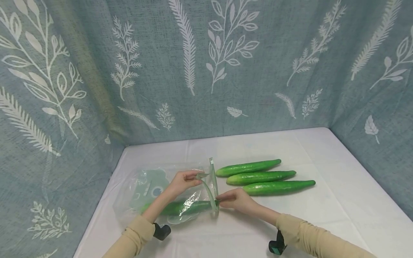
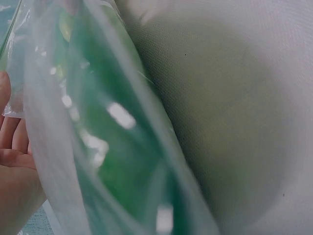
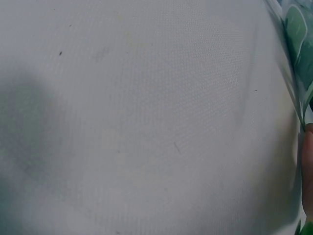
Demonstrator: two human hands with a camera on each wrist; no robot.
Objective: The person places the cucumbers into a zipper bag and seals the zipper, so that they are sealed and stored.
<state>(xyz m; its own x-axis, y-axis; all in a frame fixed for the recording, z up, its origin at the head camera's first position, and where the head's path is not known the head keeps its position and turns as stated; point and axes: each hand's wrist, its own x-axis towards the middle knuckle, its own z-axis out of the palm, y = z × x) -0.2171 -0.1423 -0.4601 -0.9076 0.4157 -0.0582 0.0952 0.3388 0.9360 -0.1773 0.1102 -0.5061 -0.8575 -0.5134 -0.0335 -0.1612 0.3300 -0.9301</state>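
Note:
A clear zip bag [image 1: 133, 181] with a green print lies on the table, its mouth facing right. One cucumber [image 1: 171, 208] lies lengthwise inside, along the near side; its tip reaches the mouth. My left hand [image 1: 180, 184] pinches the upper lip of the mouth and holds it raised. My right hand [image 1: 238, 201] pinches the near corner of the mouth, beside the cucumber's tip. In the left wrist view the bagged cucumber [image 2: 112, 147] looms large and blurred. In the right wrist view a fingertip [image 3: 307, 161] meets the bag's edge.
Three more cucumbers lie side by side right of the bag: a far one [image 1: 248, 167], a middle one [image 1: 261, 177] and a near one [image 1: 279, 187]. A white cloth [image 1: 322, 222] covers the table. Patterned blue-grey curtains [image 1: 200, 71] close off the back and sides.

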